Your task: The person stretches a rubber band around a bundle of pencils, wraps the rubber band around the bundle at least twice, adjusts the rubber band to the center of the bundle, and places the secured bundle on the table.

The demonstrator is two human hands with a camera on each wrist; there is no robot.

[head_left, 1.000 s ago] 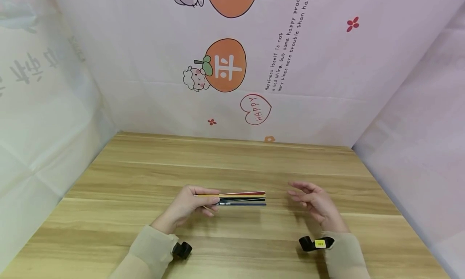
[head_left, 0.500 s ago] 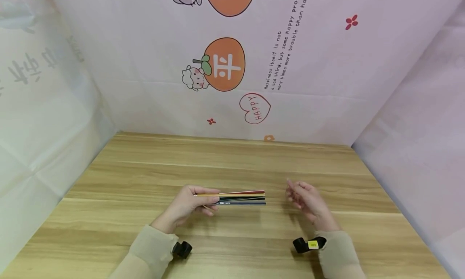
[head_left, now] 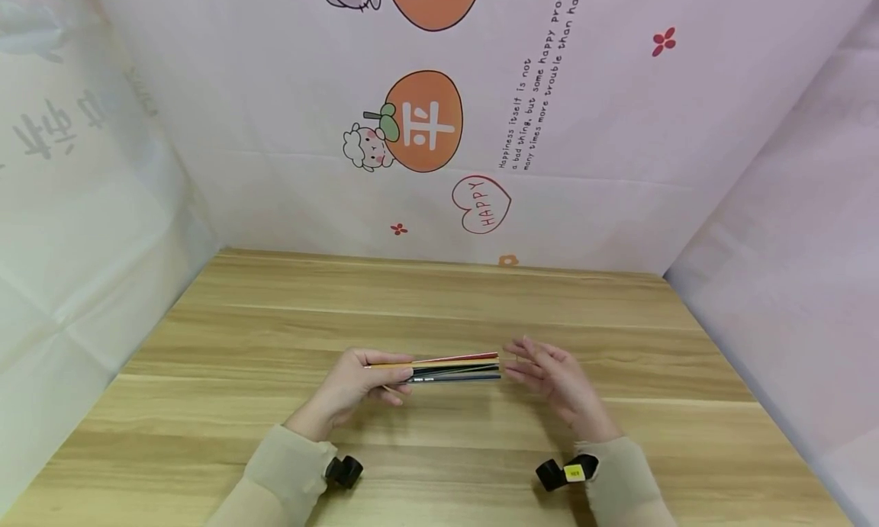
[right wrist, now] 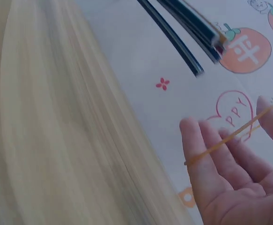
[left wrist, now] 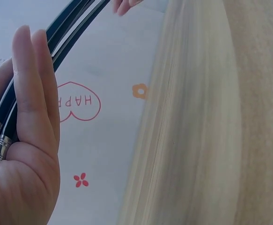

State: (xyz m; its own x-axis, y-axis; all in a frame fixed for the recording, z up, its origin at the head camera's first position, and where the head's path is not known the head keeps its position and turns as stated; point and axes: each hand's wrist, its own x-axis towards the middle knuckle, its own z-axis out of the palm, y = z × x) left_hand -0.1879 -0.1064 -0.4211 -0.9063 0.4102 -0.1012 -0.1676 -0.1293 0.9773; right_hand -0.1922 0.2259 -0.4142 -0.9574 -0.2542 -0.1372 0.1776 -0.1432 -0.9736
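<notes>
Your left grip (head_left: 352, 382), just left of lower centre in the head view, was holding a bundle of slender sticks (head_left: 460, 369), with your thumb laid across the near side. The bundle lay roughly level at the lower centre of the frame, its free ends pointing right and slightly fanned. Red, yellow, black and blue sticks were noted; the exact count could not be told. In the left wrist view, silver bands showed on two dark sticks at the left edge, beside your palm.

Your right grip (head_left: 561, 380), right of lower centre, was spread, thumb apart from the fingers. A thin orange-tan band (right wrist: 230, 135) was stretched between the finger side and the thumb, seen at the lower right of the right wrist view. The fingertips were just beside the free ends of the bundle, and the band was apart from the sticks.

Both your grips were over a wood-grain counter (head_left: 439, 306), which filled the lower part of the head view. A white printed cloth (head_left: 275, 130) stood behind it. You wore beige sleeves (head_left: 290, 466), with a black device (head_left: 343, 472) at each wrist
</notes>
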